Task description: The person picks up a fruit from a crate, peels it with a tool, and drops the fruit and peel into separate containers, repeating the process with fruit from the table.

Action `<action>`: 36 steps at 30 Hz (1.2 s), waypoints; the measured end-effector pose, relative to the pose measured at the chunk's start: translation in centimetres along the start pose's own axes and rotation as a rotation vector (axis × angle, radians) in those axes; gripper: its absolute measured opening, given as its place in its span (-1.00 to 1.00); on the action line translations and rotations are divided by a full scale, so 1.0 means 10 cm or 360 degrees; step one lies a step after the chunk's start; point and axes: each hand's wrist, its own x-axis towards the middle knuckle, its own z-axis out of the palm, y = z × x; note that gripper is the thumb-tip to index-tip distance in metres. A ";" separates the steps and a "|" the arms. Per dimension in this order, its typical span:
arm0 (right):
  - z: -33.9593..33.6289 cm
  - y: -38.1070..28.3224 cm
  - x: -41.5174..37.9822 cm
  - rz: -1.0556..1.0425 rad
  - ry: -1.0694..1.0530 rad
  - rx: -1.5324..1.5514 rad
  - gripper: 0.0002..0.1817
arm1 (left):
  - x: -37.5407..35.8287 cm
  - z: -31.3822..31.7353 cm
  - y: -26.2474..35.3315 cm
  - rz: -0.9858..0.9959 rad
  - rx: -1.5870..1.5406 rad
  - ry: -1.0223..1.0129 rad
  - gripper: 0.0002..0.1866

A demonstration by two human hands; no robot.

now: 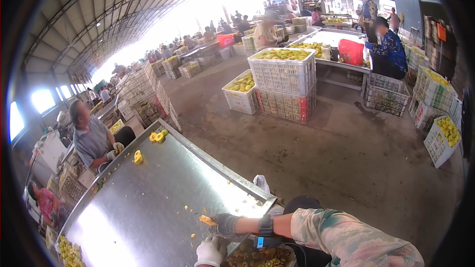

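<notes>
My right hand [226, 225], in a dark grey glove, is closed on a piece of yellow fruit [208, 220] above the near edge of the metal table [148, 198]. Close beside it is my left hand [212, 251] in a white glove, its fingers curled; whatever it may hold is hidden. Small orange scraps [193, 236] lie on the metal around my hands. Below the table edge, a crate of cut fruit pieces [260, 256] is partly covered by my right arm.
Yellow fruit halves [157, 137] lie at the table's far end, with a fruit heap [71, 253] at its lower left corner. A seated person [94, 136] works across the table. Stacked fruit crates [282, 74] stand on the floor beyond, near another worktable [339, 39].
</notes>
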 end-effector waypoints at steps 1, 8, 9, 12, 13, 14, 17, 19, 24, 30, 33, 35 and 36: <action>0.00 0.00 0.00 -0.0002 0.0002 -0.0046 -0.63 | 0.00 0.01 -0.01 0.0014 0.0009 0.0021 -0.77; -0.01 0.01 0.00 -0.0033 -0.0013 -0.0045 -0.63 | 0.00 0.02 -0.02 0.0030 -0.0006 0.0025 -0.77; 0.00 0.01 0.00 -0.0033 -0.0013 -0.0045 -0.63 | 0.00 0.03 -0.02 0.0030 -0.0006 0.0026 -0.77; 0.00 0.02 0.00 0.0011 -0.0012 -0.0018 -0.63 | 0.00 0.04 -0.03 0.0045 0.0010 0.0056 -0.77; 0.00 0.02 0.00 0.0011 -0.0021 -0.0004 -0.62 | 0.00 0.03 -0.02 0.0040 0.0019 0.0054 -0.76; 0.00 0.01 0.00 0.0012 -0.0030 0.0011 -0.62 | 0.00 0.03 -0.02 0.0035 0.0028 0.0052 -0.76; -0.04 -0.02 -0.03 0.0061 -0.0118 0.0045 -0.59 | 0.00 0.02 -0.01 0.0042 0.0028 0.0043 -0.76; -0.03 -0.02 -0.02 0.0050 -0.0107 -0.0018 -0.58 | 0.00 0.00 -0.01 0.0036 0.0020 0.0033 -0.76; -0.06 -0.07 -0.05 0.0030 -0.0117 -0.0144 -0.56 | 0.00 -0.03 0.02 0.0029 0.0025 -0.0007 -0.76; -0.09 -0.12 -0.07 0.0046 -0.0123 -0.0177 -0.56 | 0.00 -0.01 0.02 0.0049 0.0015 0.0057 -0.75; -0.04 -0.03 -0.03 0.0072 -0.0181 -0.0120 -0.60 | 0.00 0.00 0.01 0.0046 0.0000 0.0059 -0.75; 0.06 0.16 0.11 -0.0270 -0.0122 -0.0309 -0.64 | 0.01 0.00 0.00 0.0039 0.0007 0.0034 -0.76; 0.04 0.13 0.09 -0.0271 -0.0122 -0.0309 -0.64 | 0.01 -0.01 0.00 0.0038 0.0007 0.0035 -0.76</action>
